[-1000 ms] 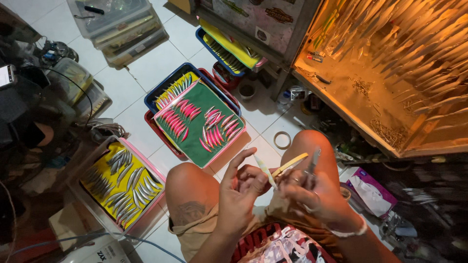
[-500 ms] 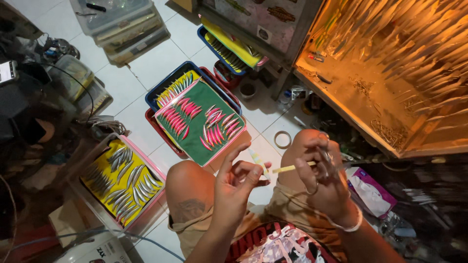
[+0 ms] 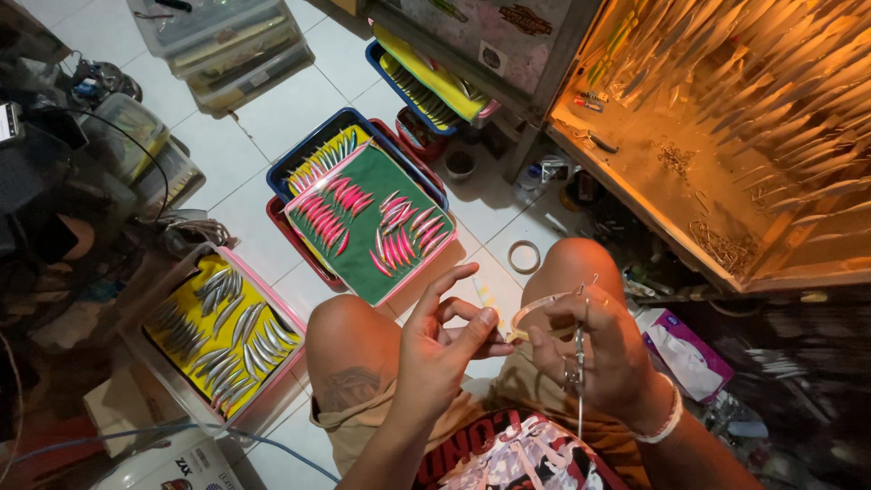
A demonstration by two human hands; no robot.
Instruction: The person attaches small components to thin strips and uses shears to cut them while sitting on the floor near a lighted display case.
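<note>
I sit with bare knees over a tiled floor, both hands raised in front of my lap. A slim pale fishing lure (image 3: 537,307) spans the gap between them. My left hand (image 3: 445,340) pinches its near end with thumb and forefinger, the other fingers spread. My right hand (image 3: 599,349) holds the far end, where a small wire hook sticks up. The same hand also grips thin metal pliers (image 3: 578,367), which hang down across the palm. A white band circles my right wrist.
A green-lined tray (image 3: 363,272) of pink lures rests on stacked blue and red trays by my left knee. A yellow-lined tray (image 3: 195,272) of silver lures lies further left. A tape ring (image 3: 523,257), a tissue pack (image 3: 685,349) and a lit cabinet (image 3: 653,204) of hanging lures are at right.
The pliers have swung from pointing up to hanging down in my right hand. My left hand has closed in on the lure's end. The trays have not moved.
</note>
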